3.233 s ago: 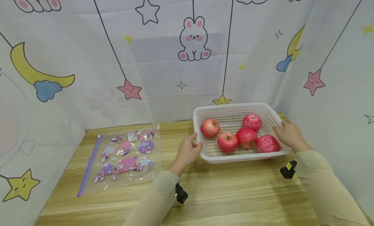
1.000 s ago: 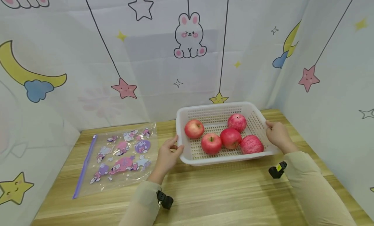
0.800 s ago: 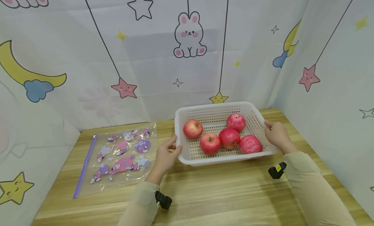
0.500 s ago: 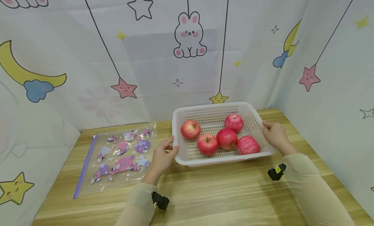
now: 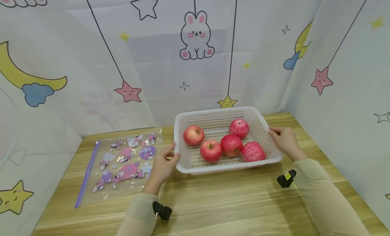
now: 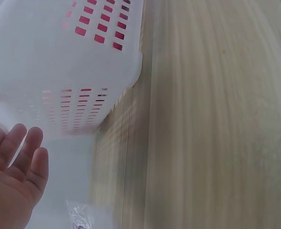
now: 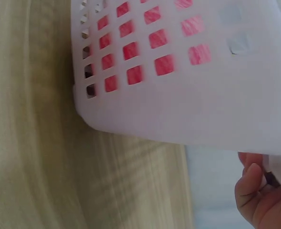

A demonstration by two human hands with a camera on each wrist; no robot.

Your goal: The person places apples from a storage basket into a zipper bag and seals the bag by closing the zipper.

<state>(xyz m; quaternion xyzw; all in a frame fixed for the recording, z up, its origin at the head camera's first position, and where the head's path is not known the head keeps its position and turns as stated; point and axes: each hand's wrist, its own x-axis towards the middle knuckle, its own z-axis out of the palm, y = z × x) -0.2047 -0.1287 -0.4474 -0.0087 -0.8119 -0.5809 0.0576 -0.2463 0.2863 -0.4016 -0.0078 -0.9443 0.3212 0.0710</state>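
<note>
A white plastic basket (image 5: 234, 167) with perforated walls stands on the wooden table (image 5: 213, 202), with several red apples (image 5: 211, 151) lying inside. My left hand (image 5: 162, 164) holds its left rim, thumb near the front and fingers at the outer side. In the left wrist view, other fingers (image 6: 25, 155) of that hand hang loosely curled beside the wall. At the opposite end my right hand (image 5: 285, 141) pinches the right rim. The right wrist view shows the curled thumb and fingers (image 7: 249, 183) at the rim edge, and red apples (image 7: 157, 38) through the holes.
Left of the basket a clear zip bag (image 5: 128, 165) with printed pink and purple figures lies flat, its purple slider strip (image 5: 87, 175) facing left. A white patterned curtain (image 5: 170, 66) hangs behind the table and along both sides.
The basket has moved left along the table with its apples, both hands staying at its ends. Its left rim is now closer to the zip bag. The head view has shifted slightly.
</note>
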